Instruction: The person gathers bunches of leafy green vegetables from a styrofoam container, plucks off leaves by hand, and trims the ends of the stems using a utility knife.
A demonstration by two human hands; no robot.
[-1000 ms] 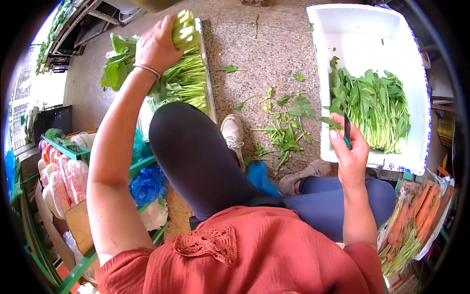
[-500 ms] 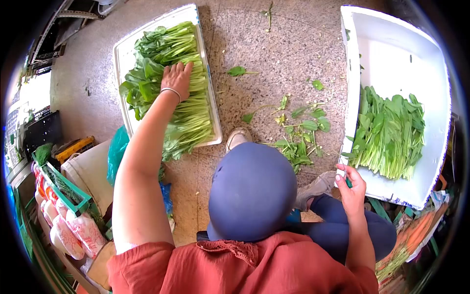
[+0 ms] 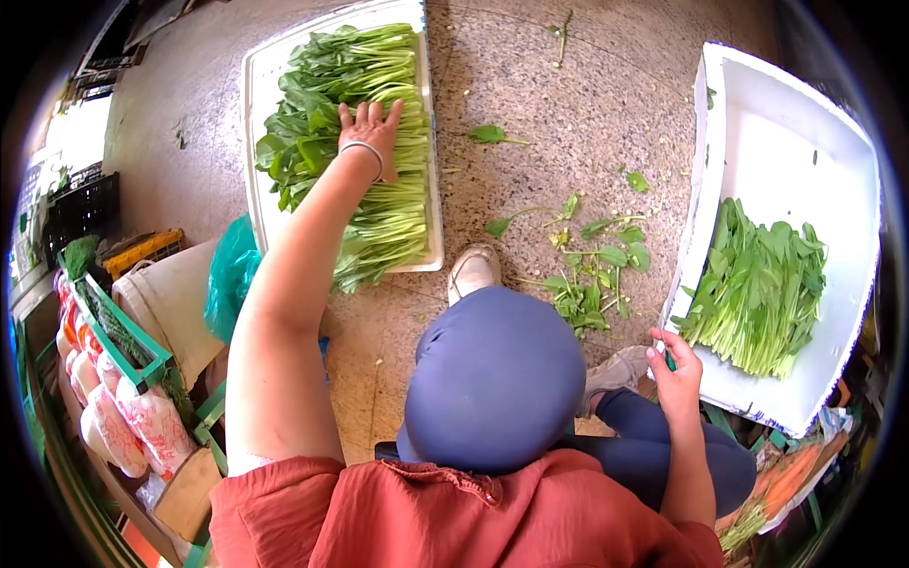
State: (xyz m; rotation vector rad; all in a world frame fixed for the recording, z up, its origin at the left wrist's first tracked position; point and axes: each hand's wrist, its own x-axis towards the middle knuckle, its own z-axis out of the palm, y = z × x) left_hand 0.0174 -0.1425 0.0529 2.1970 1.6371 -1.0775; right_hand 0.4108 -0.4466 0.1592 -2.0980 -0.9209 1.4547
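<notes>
My left hand (image 3: 372,137) lies palm down, fingers spread, on a layer of leafy greens (image 3: 402,222). These fill a shallow white tray (image 3: 272,80) on the floor, leaves to the left and pale stems to the right. At lower right, my right hand (image 3: 679,379) is closed round a small knife (image 3: 670,361); only its green handle shows between the fingers. Just beyond that hand stands a white foam box (image 3: 772,161) with a bunch of greens (image 3: 757,293) inside, leaves up and stems toward me.
Loose leaves and stems (image 3: 606,256) litter the speckled floor between tray and box. A teal plastic bag (image 3: 230,284), a pale bucket (image 3: 175,303) and a green crate (image 3: 142,364) stand at left. Carrots (image 3: 786,478) lie at lower right.
The head view has shifted, so tray and box sit differently in the picture. My left hand's fingers have spread wider on the greens. My right hand keeps its grip beside the box.
</notes>
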